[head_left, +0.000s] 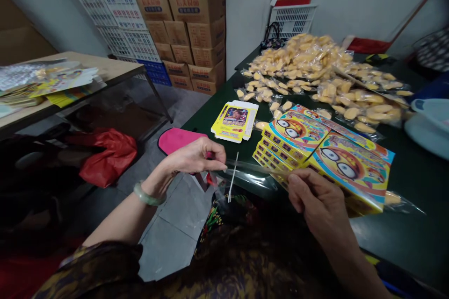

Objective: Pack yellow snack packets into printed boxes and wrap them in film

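My left hand pinches one end of a clear plastic bag, and a thin white strip hangs down from near its fingertips. My right hand grips the other end of the bag, fingers closed. The bag is stretched flat between both hands above the front edge of the dark green table. Just behind my right hand lie two stacks of colourful flat boxes printed with a goggle-eyed cartoon face.
A flattened yellow box lies further left on the table. Several bagged yellow snacks are heaped at the back. A pink pad, a red bag, a side table and stacked cartons stand to the left.
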`<state>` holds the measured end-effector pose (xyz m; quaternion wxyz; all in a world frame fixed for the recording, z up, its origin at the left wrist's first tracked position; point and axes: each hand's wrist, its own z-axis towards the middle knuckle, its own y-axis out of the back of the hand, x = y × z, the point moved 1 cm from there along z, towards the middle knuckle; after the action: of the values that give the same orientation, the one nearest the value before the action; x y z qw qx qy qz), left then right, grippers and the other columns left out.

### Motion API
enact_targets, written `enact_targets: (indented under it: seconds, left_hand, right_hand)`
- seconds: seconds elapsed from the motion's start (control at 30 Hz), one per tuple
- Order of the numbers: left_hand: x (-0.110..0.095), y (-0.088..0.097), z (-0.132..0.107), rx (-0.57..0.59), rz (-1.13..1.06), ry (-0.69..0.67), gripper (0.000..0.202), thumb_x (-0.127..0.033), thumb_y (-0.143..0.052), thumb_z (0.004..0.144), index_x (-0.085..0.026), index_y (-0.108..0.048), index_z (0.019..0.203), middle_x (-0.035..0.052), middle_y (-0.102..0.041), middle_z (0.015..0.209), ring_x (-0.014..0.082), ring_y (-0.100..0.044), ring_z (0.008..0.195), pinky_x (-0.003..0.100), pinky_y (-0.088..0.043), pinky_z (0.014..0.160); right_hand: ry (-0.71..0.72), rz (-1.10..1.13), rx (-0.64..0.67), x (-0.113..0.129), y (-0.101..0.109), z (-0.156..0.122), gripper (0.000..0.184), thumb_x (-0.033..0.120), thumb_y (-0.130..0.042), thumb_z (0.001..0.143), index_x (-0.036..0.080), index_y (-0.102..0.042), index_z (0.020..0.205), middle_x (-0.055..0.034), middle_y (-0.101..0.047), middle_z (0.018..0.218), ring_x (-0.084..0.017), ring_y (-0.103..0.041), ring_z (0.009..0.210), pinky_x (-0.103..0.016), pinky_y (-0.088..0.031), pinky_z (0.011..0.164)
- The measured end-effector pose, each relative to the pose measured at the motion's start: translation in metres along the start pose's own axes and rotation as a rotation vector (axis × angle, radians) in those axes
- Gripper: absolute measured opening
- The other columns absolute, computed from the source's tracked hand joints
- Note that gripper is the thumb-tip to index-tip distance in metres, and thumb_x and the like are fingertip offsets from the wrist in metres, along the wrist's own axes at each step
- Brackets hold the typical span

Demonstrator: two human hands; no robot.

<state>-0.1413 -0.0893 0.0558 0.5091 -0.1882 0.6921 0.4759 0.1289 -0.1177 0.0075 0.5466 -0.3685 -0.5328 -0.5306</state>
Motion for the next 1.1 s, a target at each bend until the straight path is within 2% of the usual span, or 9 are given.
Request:
enact_targets:
  seconds: [0.13, 0.23, 0.47, 0.6, 0.67, 0.73, 0.87, 1.0, 1.1]
  left_hand:
    - [0.014, -0.001, -0.012, -0.269, -0.254, 0.031, 0.030, -0.036, -0.078, 0.067, -0.011, -0.064, 0.063, 0.0005, -0.059, 0.055, 0.0068, -0.051, 0.050, 0.017, -0.040, 0.049]
    - [0.020, -0.010, -0.015, -0.391, -0.436, 0.051, 0.032, -0.039, -0.081, 0.064, -0.010, -0.065, 0.064, 0.0018, -0.061, 0.052, 0.0069, -0.053, 0.048, 0.016, -0.040, 0.047]
    - [0.019, -0.021, -0.020, -0.448, -0.632, 0.048, 0.031, -0.036, -0.083, 0.061, -0.010, -0.067, 0.062, 0.0031, -0.063, 0.052, 0.0071, -0.053, 0.044, 0.017, -0.042, 0.045]
    - [0.017, -0.019, -0.023, -0.459, -0.647, 0.032, 0.026, -0.031, -0.083, 0.062, -0.010, -0.069, 0.069, 0.0039, -0.065, 0.056, 0.0080, -0.056, 0.047, 0.018, -0.045, 0.046]
    - [0.018, -0.020, -0.023, -0.497, -0.630, -0.018, 0.023, -0.028, -0.082, 0.064, -0.010, -0.070, 0.072, 0.0039, -0.066, 0.058, 0.0088, -0.058, 0.050, 0.018, -0.047, 0.050]
    - [0.020, -0.021, -0.022, -0.571, -0.598, -0.117, 0.019, -0.025, -0.080, 0.066, -0.011, -0.068, 0.068, 0.0041, -0.067, 0.061, 0.0097, -0.061, 0.054, 0.020, -0.049, 0.055]
    - [0.025, -0.028, -0.017, -0.743, -0.564, -0.322, 0.020, -0.023, -0.077, 0.070, -0.013, -0.063, 0.061, 0.0037, -0.068, 0.066, 0.0113, -0.064, 0.061, 0.022, -0.052, 0.062]
    - [0.031, -0.034, -0.012, -0.855, -0.525, -0.430, 0.021, -0.025, -0.075, 0.074, -0.014, -0.062, 0.062, 0.0042, -0.070, 0.070, 0.0133, -0.066, 0.066, 0.024, -0.054, 0.063]
    - [0.032, -0.037, -0.012, -0.864, -0.516, -0.474, 0.014, -0.020, -0.073, 0.075, -0.015, -0.063, 0.068, 0.0037, -0.070, 0.072, 0.0134, -0.067, 0.068, 0.024, -0.054, 0.065]
  right_hand:
    - [-0.156, 0.188, -0.066, -0.016, 0.001, -0.006, 0.024, 0.040, -0.059, 0.087, 0.019, -0.055, 0.078, 0.0071, -0.040, 0.050, -0.005, -0.035, 0.043, -0.019, -0.026, 0.041]
    - [-0.239, 0.234, -0.103, -0.021, 0.001, -0.009, 0.027, 0.043, -0.062, 0.084, 0.018, -0.055, 0.077, 0.0068, -0.040, 0.050, -0.005, -0.035, 0.043, -0.018, -0.026, 0.041]
    - [-0.280, 0.144, -0.135, -0.021, 0.005, -0.010, 0.033, 0.049, -0.068, 0.075, 0.018, -0.057, 0.069, 0.0048, -0.044, 0.051, -0.005, -0.037, 0.041, -0.017, -0.026, 0.037]
    - [-0.249, 0.072, -0.105, -0.026, 0.007, -0.011, 0.028, 0.047, -0.064, 0.079, 0.019, -0.058, 0.075, 0.0048, -0.047, 0.053, -0.007, -0.040, 0.041, -0.017, -0.030, 0.036]
    - [-0.151, 0.010, -0.088, -0.025, 0.009, -0.012, 0.020, 0.041, -0.060, 0.084, 0.021, -0.059, 0.085, 0.0056, -0.047, 0.052, -0.008, -0.044, 0.043, -0.018, -0.035, 0.039]
    - [0.050, -0.135, -0.090, -0.021, 0.011, -0.016, 0.010, 0.032, -0.057, 0.087, 0.023, -0.060, 0.091, 0.0059, -0.049, 0.053, -0.009, -0.049, 0.046, -0.020, -0.040, 0.046]
    - [0.486, -0.460, -0.102, -0.011, 0.013, -0.023, 0.014, 0.016, -0.050, 0.088, 0.024, -0.061, 0.083, 0.0031, -0.060, 0.065, -0.010, -0.060, 0.058, -0.019, -0.047, 0.056]
    - [0.716, -0.687, -0.143, -0.022, 0.014, -0.025, 0.018, 0.009, -0.050, 0.087, 0.022, -0.061, 0.084, -0.0007, -0.067, 0.080, -0.011, -0.066, 0.069, -0.018, -0.050, 0.063]
    - [0.868, -0.757, -0.139, -0.041, 0.011, -0.024, 0.018, 0.006, -0.052, 0.085, 0.020, -0.062, 0.087, -0.0028, -0.069, 0.082, -0.012, -0.068, 0.073, -0.020, -0.052, 0.072]
